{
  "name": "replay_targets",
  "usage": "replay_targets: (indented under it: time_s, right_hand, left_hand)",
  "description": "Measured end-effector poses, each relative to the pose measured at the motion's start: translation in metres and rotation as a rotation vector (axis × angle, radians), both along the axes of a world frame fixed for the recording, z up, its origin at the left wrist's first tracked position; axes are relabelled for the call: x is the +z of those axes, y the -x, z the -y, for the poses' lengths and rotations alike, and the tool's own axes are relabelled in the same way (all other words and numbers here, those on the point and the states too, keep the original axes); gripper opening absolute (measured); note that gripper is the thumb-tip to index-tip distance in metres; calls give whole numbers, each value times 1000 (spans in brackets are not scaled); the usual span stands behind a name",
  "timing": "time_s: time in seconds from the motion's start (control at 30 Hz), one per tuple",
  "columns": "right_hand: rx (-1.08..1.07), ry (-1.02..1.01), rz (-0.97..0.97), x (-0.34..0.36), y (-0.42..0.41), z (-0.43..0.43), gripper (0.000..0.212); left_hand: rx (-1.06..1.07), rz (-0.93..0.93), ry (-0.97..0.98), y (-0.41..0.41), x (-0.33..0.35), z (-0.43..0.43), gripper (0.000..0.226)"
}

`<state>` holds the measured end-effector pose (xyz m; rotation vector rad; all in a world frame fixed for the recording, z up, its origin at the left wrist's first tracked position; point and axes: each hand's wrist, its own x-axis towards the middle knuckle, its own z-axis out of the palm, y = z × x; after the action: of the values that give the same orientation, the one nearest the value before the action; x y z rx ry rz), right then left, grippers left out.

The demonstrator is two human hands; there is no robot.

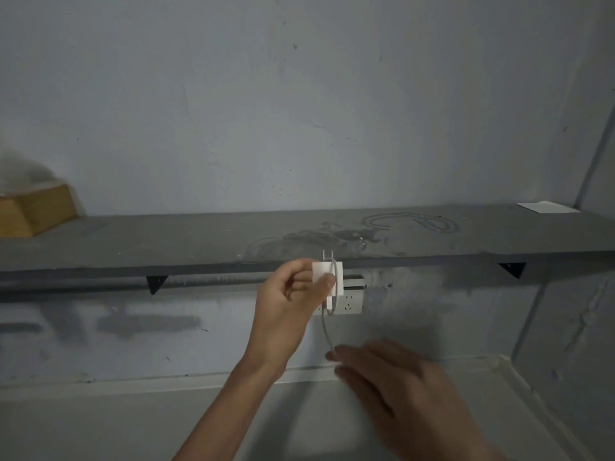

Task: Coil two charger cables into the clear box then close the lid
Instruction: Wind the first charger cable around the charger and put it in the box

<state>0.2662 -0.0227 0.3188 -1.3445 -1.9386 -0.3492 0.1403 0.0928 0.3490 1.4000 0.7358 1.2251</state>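
The left hand [293, 294] pinches a white charger [324, 272], prongs up, just below the shelf [166, 241] edge and in front of a wall socket [349, 302]. Its cable [327, 331] loops over the charger and hangs to the right hand [392, 380], whose blurred fingers seem to touch it; whether they clasp it I cannot tell. A wooden block [36, 211] and paper [545, 206] sit at the shelf's far ends, brackets [154, 283] beneath.
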Motion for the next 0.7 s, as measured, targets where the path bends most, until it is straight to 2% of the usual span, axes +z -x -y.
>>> replay_targets:
  time_s: [0.17,0.33,0.5,0.63,0.7]
  right_hand:
    - [-51,-95,50,45,-29,0,16]
    - [21,-31,-168,76,-52,-13,9]
    - [238,111,-519,83,-55,-31,10]
    - [481,247,-816,66,-52,-50,11]
    - [529,318,-970,49,-43,-58,10]
  left_hand:
    - [-77,-177,-125,4,-8,10,25]
    - [-194,-258,-207,14,-6,28,26]
    - [-306,-247,-346,23,12,41,25]
    - [-316,-176,-350,31,21,46,27]
    - [-298,-88,-315,31,25,46,27]
